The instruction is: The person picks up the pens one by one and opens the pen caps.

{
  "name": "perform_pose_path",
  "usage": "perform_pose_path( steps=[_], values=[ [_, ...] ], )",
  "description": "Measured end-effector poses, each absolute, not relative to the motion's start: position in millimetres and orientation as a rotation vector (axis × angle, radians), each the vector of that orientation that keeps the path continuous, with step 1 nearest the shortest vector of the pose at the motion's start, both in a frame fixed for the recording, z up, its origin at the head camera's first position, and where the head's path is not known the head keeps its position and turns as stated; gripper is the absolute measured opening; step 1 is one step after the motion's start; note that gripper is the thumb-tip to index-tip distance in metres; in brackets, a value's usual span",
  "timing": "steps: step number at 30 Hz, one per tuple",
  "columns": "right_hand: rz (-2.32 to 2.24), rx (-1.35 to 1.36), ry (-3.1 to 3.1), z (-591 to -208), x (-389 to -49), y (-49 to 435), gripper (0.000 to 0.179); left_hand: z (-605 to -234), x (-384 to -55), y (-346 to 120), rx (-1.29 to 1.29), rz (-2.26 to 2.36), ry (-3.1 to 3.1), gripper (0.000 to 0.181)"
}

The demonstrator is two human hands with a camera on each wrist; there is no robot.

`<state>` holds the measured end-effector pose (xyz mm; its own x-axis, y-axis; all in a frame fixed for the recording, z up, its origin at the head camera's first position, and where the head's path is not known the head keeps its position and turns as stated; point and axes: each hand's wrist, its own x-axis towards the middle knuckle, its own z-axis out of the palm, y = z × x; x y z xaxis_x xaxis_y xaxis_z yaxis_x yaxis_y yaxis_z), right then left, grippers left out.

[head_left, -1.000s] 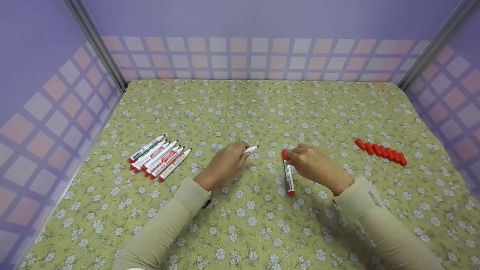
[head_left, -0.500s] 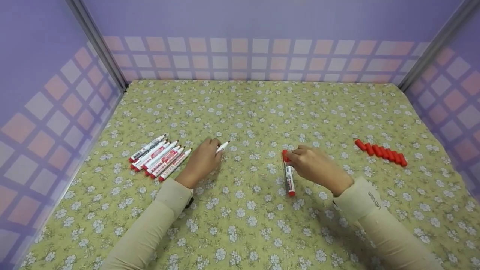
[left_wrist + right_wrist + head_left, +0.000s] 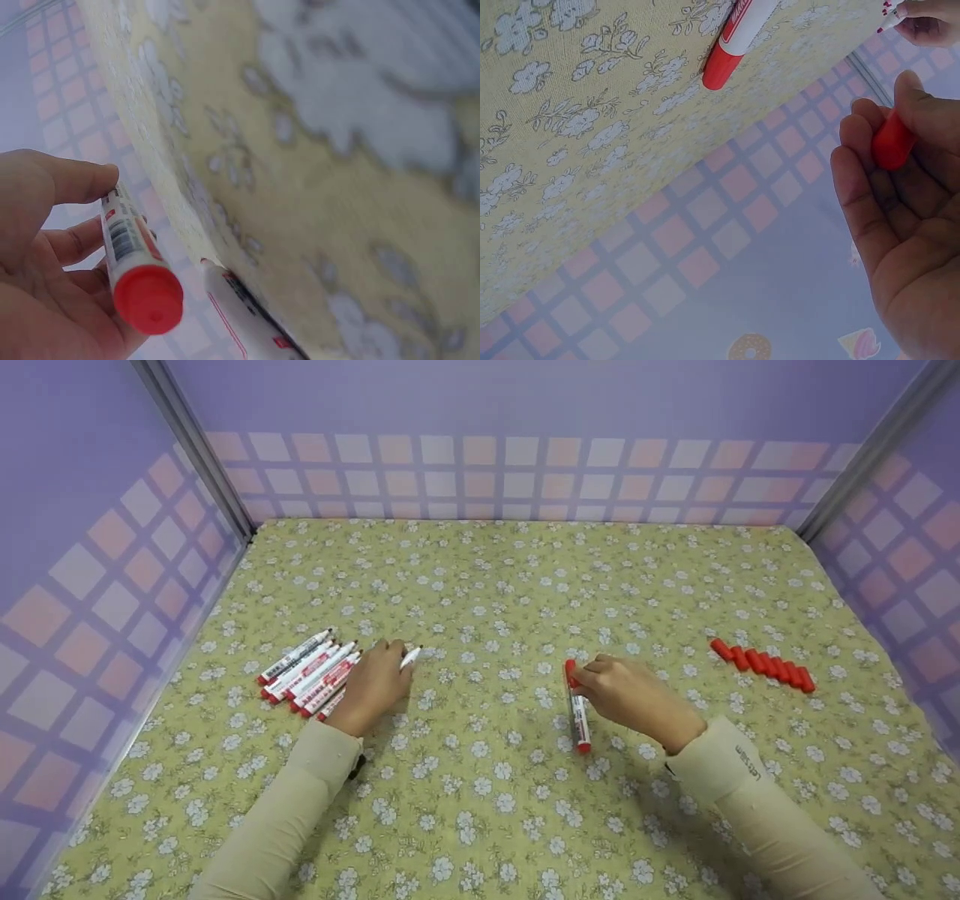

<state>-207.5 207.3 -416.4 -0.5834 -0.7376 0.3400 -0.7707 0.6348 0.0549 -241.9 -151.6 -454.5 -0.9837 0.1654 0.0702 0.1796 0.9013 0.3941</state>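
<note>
In the head view my left hand (image 3: pixel 379 682) pinches an uncapped marker (image 3: pixel 411 658), its dark tip pointing up and right. The hand is above the right end of a row of several uncapped white markers (image 3: pixel 309 667) with red tail ends, covering part of it. The left wrist view shows the red tail end of the held marker (image 3: pixel 146 289) beside a lying marker (image 3: pixel 240 315). My right hand (image 3: pixel 626 694) holds a red cap (image 3: pixel 892 140) between thumb and fingers. Beneath and beside it, a marker (image 3: pixel 580 724) lies on the cloth, its upper part partly hidden by the fingers.
A row of several red caps (image 3: pixel 765 666) lies on the right side of the floral tablecloth (image 3: pixel 480 825). Purple checkered panels (image 3: pixel 517 472) enclose the table at the back and both sides.
My left hand has moved left with the uncapped marker, from the middle of the table to the marker row. The right hand has stayed nearly still with the cap.
</note>
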Motion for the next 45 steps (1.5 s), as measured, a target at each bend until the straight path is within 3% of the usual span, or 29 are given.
perform_pose_path(
  steps=[16,22,31,45],
  values=[
    [0.18,1.221,-2.538,-418,-209,207,0.013,-450,-240,-175,-0.22,-0.551,-3.128,0.023],
    [0.188,1.22,-2.551,-417,-208,208,0.01,-449,-240,-177,-0.191,-0.496,-3.161,0.029],
    [0.215,1.226,-2.57,-418,-209,210,0.013,-450,-239,-180,-0.233,-0.48,-3.136,0.019],
    [0.288,1.171,-2.576,-423,-212,220,0.014,-448,-240,-170,-0.223,-0.467,-3.084,0.021]
  ],
)
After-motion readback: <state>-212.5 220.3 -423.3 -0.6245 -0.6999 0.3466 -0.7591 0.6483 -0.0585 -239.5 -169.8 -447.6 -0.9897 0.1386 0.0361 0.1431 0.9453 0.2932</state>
